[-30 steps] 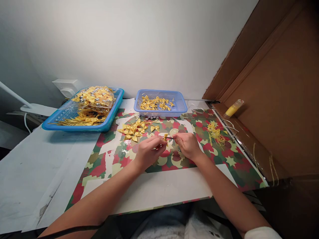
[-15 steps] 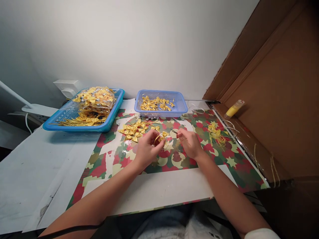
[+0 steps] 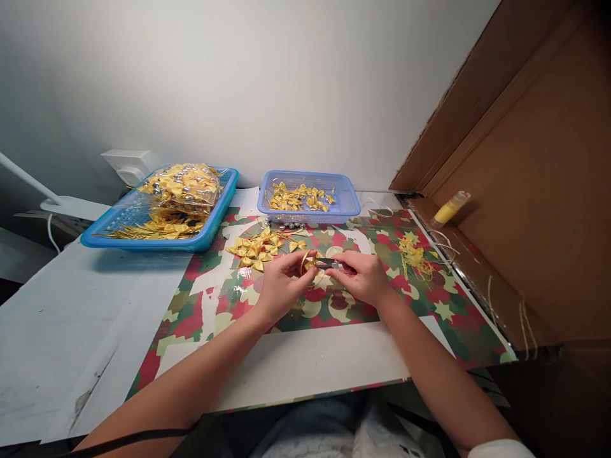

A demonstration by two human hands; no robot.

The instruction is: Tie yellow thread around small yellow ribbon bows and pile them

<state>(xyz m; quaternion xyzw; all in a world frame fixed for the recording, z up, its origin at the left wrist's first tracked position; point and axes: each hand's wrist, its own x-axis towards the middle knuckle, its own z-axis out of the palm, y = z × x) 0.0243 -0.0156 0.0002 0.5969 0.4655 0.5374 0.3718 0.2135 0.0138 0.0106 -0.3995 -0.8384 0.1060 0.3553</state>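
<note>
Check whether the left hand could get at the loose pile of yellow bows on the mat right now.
Probably yes: the loose pile of yellow bows lies just beyond the left hand with bare mat between, though its fingers pinch a bow.

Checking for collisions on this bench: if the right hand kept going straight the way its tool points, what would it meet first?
The right hand points a small dark tool leftward. First in line is the yellow bow pinched by the left hand, then that hand's fingertips. Depth is unclear; the tool may already touch the bow.

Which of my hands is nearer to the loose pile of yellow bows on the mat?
Left. The left hand lies just below-right of the pile of yellow bows; the right hand sits farther right, beyond it.
</note>
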